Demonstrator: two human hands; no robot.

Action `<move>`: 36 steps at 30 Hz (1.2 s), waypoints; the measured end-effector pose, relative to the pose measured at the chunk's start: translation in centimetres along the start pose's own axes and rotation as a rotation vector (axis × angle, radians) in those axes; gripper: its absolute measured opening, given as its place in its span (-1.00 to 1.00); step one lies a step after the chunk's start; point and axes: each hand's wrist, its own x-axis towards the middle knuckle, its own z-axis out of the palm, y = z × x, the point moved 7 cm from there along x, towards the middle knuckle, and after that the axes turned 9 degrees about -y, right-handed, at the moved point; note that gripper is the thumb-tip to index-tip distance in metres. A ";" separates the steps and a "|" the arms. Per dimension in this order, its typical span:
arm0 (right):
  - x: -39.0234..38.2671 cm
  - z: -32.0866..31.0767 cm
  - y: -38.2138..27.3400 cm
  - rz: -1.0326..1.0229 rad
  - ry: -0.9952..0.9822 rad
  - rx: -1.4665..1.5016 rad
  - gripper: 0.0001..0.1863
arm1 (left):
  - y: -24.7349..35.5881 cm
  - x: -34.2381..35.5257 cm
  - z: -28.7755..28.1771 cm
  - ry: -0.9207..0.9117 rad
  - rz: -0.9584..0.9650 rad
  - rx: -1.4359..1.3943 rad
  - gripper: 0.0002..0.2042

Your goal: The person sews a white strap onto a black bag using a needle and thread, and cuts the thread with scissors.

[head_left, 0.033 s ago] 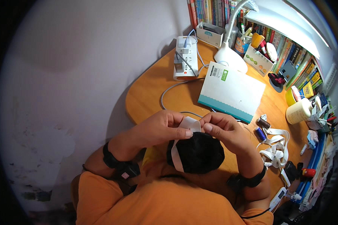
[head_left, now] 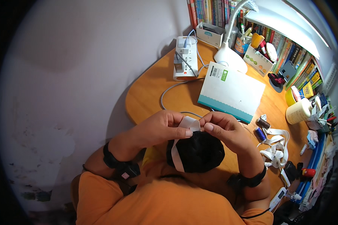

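A white elastic band (head_left: pixel 190 123) is folded over in my left hand (head_left: pixel 167 125), whose thumb presses on it from the front. Its tail runs down along the left side of a round black shape (head_left: pixel 204 153), which I cannot identify. At the band's right edge, my right hand (head_left: pixel 225 130) is closed in a pinch of thumb and fingers. Whatever lies in that pinch is too small to make out. More white band (head_left: pixel 278 148) lies in a loose tangle to the right, beside a blue thread spool (head_left: pixel 260 134) and a dark brown thread spool (head_left: pixel 263 122).
A white-and-teal notebook (head_left: pixel 233 88) lies on the wooden desk (head_left: pixel 148 95) beyond my hands. A white power strip (head_left: pixel 185 60) with cables and a white lamp (head_left: pixel 229 58) stand farther back. Rightward are a pump bottle (head_left: pixel 298 111), books (head_left: pixel 308 71) and small clutter.
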 end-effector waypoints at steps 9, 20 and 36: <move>0.1 0.2 0.0 -0.081 0.087 -0.037 -0.87 | -0.4 0.0 -0.3 0.091 0.007 -0.047 -0.64; -0.7 2.2 -3.5 -0.490 0.407 -1.021 -0.84 | -0.7 0.2 -0.5 0.159 0.093 -0.072 -0.68; -2.3 1.3 -5.6 -0.611 0.540 -0.926 -0.92 | -1.5 0.8 0.6 0.175 0.071 -0.089 -0.73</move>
